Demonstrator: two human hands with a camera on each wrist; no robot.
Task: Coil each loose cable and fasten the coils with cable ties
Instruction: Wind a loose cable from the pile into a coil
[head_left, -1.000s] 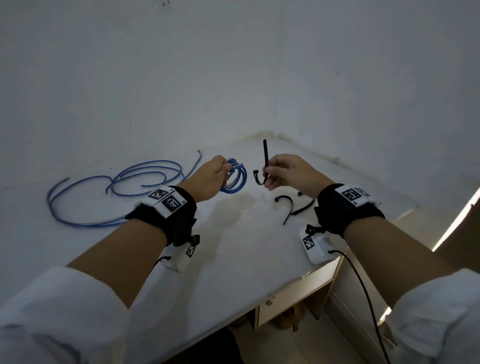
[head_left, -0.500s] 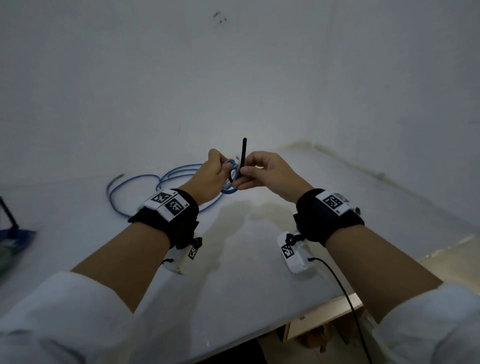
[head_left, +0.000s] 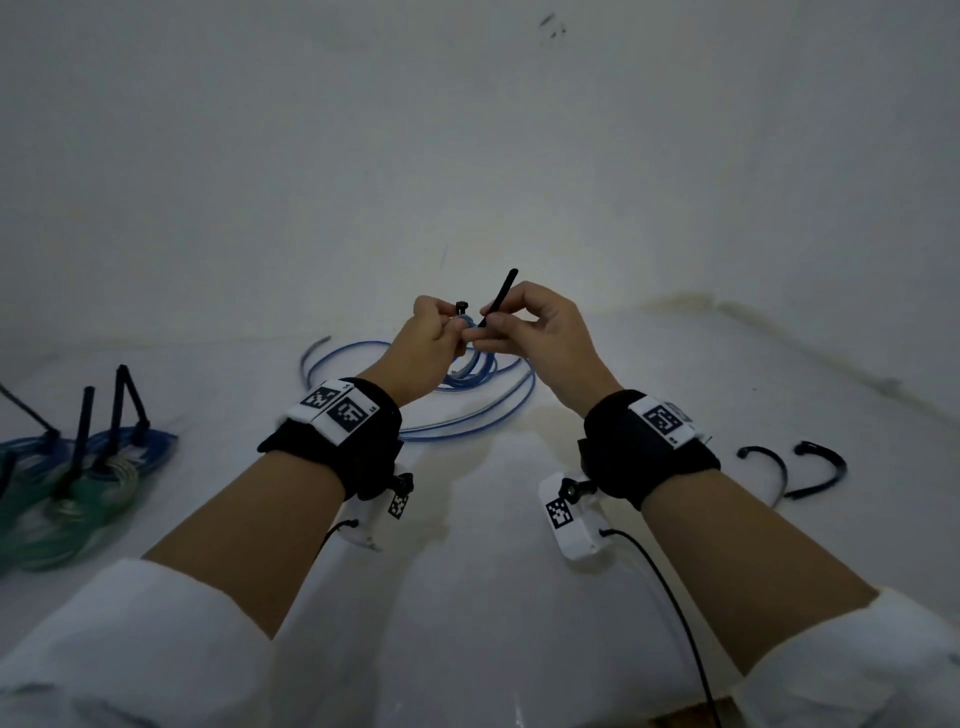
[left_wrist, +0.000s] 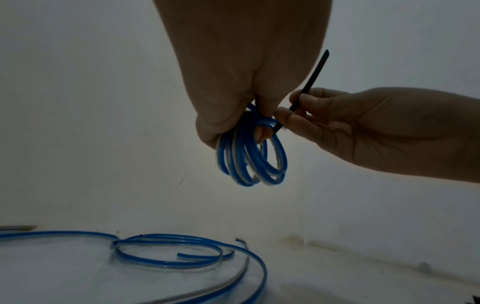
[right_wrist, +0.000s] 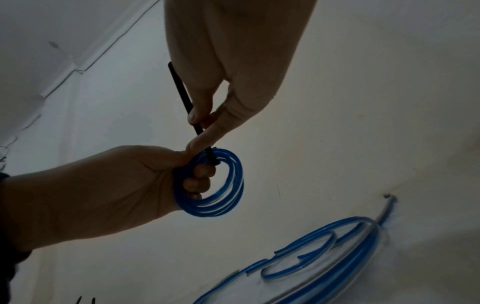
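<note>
A white table (head_left: 493, 623) is set against a white wall (head_left: 363, 156) (both dimly lit). Small dark marks (head_left: 551, 26) are seen high on the wall, and a brownish stain (head_left: 675, 301) is traced along the seam where table and wall meet.

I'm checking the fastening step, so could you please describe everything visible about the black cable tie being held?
The tie is a thin, straight black strip, plastic by its look. It slants upward, its free tip above the fingers. The right hand pinches its middle between thumb and fingers. Its lower end passes against the blue coil, which the left hand grips. In the head view a small black head shows above the left fingers; the tie is not yet closed.
</note>
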